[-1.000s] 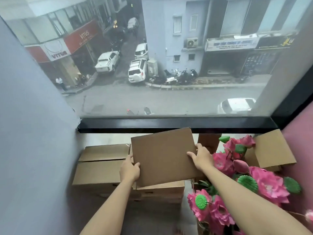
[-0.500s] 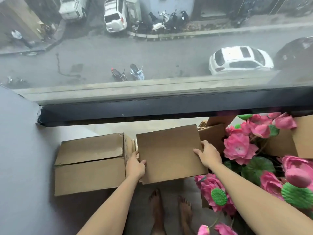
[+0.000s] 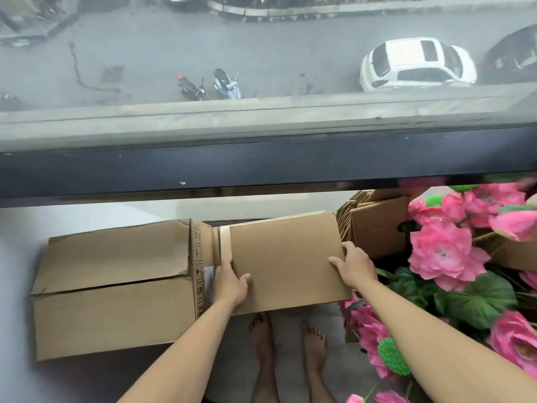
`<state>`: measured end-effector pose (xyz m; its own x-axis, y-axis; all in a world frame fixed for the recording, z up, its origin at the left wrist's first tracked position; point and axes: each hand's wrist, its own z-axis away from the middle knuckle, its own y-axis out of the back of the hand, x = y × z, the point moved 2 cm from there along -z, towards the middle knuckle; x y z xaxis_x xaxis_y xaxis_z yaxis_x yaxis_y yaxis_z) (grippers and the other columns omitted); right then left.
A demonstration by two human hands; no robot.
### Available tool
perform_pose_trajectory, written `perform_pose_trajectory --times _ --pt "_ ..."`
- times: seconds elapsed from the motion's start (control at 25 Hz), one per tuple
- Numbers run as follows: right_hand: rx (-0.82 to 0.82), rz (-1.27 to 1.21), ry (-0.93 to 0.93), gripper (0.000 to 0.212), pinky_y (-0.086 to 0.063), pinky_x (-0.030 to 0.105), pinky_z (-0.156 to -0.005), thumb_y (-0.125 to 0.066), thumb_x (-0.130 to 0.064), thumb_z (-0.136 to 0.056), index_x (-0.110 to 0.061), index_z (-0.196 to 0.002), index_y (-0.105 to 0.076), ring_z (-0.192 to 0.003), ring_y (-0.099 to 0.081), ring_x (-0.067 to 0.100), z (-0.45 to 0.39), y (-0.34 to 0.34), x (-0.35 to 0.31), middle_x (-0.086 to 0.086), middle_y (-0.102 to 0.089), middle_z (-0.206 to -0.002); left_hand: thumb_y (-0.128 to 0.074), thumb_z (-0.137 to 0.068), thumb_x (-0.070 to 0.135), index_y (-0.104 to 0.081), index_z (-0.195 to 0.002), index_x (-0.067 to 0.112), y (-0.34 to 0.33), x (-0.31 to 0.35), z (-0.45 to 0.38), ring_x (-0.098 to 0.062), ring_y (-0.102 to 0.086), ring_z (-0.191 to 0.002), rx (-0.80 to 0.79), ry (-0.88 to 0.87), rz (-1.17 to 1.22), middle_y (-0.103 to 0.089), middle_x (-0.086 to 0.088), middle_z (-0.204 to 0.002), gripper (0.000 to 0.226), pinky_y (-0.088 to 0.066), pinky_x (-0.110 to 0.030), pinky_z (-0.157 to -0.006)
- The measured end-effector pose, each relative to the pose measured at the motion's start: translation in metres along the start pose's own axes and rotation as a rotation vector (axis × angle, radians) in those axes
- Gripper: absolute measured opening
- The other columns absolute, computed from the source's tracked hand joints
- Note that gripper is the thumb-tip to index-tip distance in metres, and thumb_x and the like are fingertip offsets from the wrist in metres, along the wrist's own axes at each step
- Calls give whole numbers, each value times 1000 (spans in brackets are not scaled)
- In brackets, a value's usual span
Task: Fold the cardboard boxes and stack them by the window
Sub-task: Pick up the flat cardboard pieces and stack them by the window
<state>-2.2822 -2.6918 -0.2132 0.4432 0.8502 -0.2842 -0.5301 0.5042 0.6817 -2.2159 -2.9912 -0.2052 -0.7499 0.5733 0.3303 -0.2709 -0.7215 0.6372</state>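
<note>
A flat folded cardboard box (image 3: 286, 260) lies level on top of a low stack under the window (image 3: 261, 167). My left hand (image 3: 231, 282) grips its left edge, thumb on top. At the right edge, my right hand (image 3: 356, 264) holds it the same way. A big closed cardboard box (image 3: 113, 286) stands directly to the left, touching the stack. More folded cardboard (image 3: 374, 225) leans on edge behind and to the right.
Pink artificial flowers with green leaves (image 3: 453, 266) crowd the right side, close to my right arm. My bare feet (image 3: 287, 347) stand on the floor just in front of the stack. A pale wall (image 3: 14, 315) closes the left side.
The flat box has come down from a tilted, raised position to lie level on the stack. My head has tipped further down, so the street fills less of the view.
</note>
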Motion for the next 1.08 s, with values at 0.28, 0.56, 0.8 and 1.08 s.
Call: perform_pose_trajectory --times 0.28,0.56,0.8,1.08 --pt "-94 24 -13 61 -47 43 -95 -61 -40 -95 -25 -148 -35 -117 -55 33 -5 -19 7 8 -54 -130 -63 -95 37 -13 -158 12 -23 -6 4 -30 -33 -141 35 -88 -212 -27 -13 -155 84 -36 -42 -111" --pt "-89 45 -30 56 -46 40 -93 -61 -37 -95 -25 -144 -38 -115 -56 33 0 -29 0 8 -52 -129 -57 -96 39 -22 -155 31 -42 3 16 -24 -39 -131 14 -389 -670 -34 -4 -148 69 -38 -38 -106" --pt "-144 142 9 69 -43 41 -100 -60 -36 -96 -24 -153 -24 -124 -52 36 4 -28 -14 11 -40 -144 -57 -95 36 -18 -157 30 -34 -8 12 -26 -38 -134 18 -379 -717 -30 -5 -151 73 -38 -39 -105" --pt "-99 266 52 50 -48 41 -94 -52 -43 -97 -21 -141 -41 -122 -53 33 74 6 -8 11 -47 -135 -50 -98 39 -20 -157 22 -5 31 51 -28 -37 -136 -18 -510 -836 -37 -9 -149 68 -37 -43 -108"
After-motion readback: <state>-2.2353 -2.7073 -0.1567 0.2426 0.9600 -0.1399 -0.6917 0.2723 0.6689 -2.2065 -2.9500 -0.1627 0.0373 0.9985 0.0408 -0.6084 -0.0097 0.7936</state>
